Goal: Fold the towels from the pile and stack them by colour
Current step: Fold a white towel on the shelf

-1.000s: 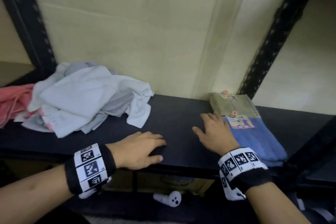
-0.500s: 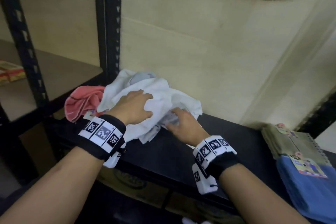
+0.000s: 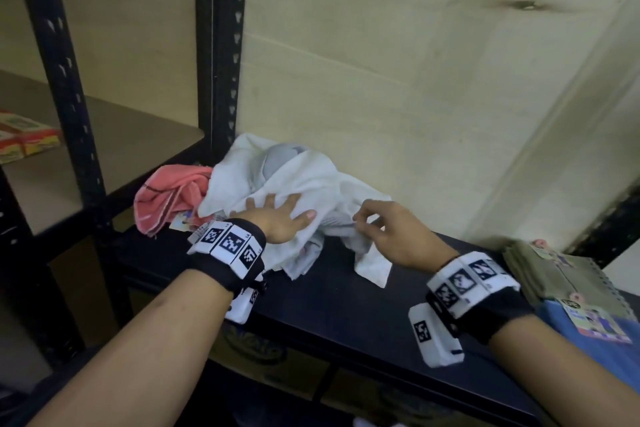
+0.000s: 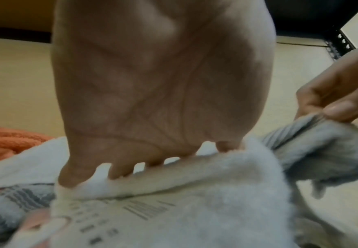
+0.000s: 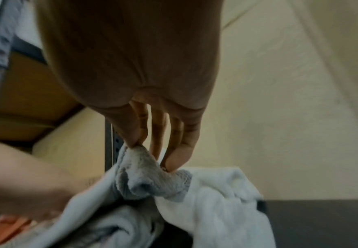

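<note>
A crumpled pile of white towels (image 3: 304, 184) lies on the black shelf (image 3: 346, 305), with a pink towel (image 3: 166, 198) at its left side. My left hand (image 3: 277, 218) presses flat on the white pile, fingers spread. My right hand (image 3: 377, 222) pinches the edge of a grey towel (image 5: 152, 181) between thumb and fingers and lifts it out of the pile; the same grey towel (image 4: 313, 151) shows in the left wrist view. Folded towels sit at the right: an olive one (image 3: 554, 270) and a blue one (image 3: 595, 357).
Black shelf uprights (image 3: 221, 45) stand behind the pile on the left. A lower beige shelf (image 3: 104, 149) holds a red and yellow box (image 3: 24, 139). A pale wall (image 3: 415, 80) closes the back. Bare black shelf top lies between the pile and the folded towels.
Both hands went from the shelf's front edge left to the pile. The left hand now lies flat on the white towels and the right hand has pinched the grey towel and drawn it slightly rightward.
</note>
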